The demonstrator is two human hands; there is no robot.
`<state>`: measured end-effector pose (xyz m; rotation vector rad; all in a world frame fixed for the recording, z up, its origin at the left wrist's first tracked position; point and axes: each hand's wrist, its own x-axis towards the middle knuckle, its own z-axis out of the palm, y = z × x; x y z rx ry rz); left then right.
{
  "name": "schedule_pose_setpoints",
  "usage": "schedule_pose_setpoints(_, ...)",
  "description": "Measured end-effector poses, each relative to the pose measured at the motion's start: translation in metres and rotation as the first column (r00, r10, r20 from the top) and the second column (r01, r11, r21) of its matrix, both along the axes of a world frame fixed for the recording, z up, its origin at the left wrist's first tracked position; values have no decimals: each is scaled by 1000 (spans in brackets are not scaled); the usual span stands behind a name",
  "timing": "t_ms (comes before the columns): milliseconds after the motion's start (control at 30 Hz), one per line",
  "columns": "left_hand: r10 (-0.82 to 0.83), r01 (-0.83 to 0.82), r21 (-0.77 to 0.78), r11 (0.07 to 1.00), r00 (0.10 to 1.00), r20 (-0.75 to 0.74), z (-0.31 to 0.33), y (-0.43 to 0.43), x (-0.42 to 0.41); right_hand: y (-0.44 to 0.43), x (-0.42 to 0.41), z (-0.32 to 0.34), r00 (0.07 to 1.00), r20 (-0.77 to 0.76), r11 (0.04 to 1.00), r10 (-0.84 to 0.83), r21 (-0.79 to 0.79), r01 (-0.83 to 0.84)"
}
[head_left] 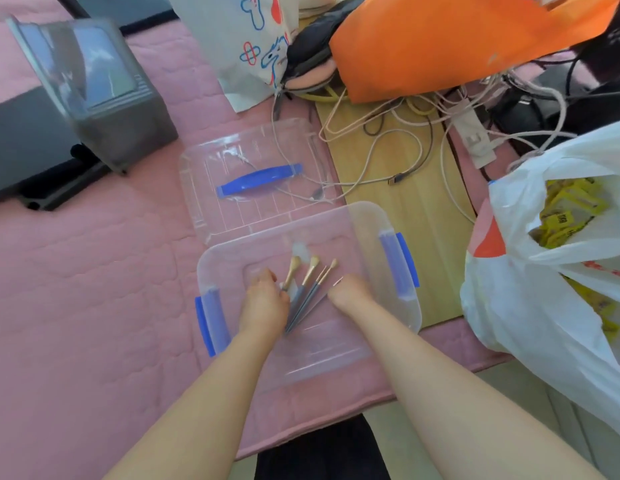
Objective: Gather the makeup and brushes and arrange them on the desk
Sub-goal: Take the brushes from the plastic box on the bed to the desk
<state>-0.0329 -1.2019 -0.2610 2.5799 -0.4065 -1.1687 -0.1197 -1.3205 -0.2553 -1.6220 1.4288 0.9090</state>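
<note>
probably a home bedroom: pink quilted bedding [76,289], plastic shopping bag [526,306], tangled cables [388,140].

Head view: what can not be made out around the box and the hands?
- Head view, left hand: fingers curl under its back, so its grip on the brushes is unclear.
- Head view, right hand: fingertips hidden by the hand itself.
- Head view, brushes: handles overlap; count unsure.
- Head view, white bag: cut off by the right edge; print on its yellow packets is blurred.

Gold-ferruled grey-handled brushes [307,284] (fanned, bristles away) inside clear bin [367,216]
</note>
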Motion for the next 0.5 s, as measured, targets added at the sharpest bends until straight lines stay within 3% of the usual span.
schedule_pose_setpoints(333, -101, 101, 13, 995, 988, 117, -22, -6, -4, 5, -2, -25, 987, -43, 974, -155, -174, 145)
schedule_pose_setpoints(500, -7, 10, -26, 1000, 994, 105, -21, -6, -5, 11, 5, -21, 952, 79, 941, -296, -147, 305)
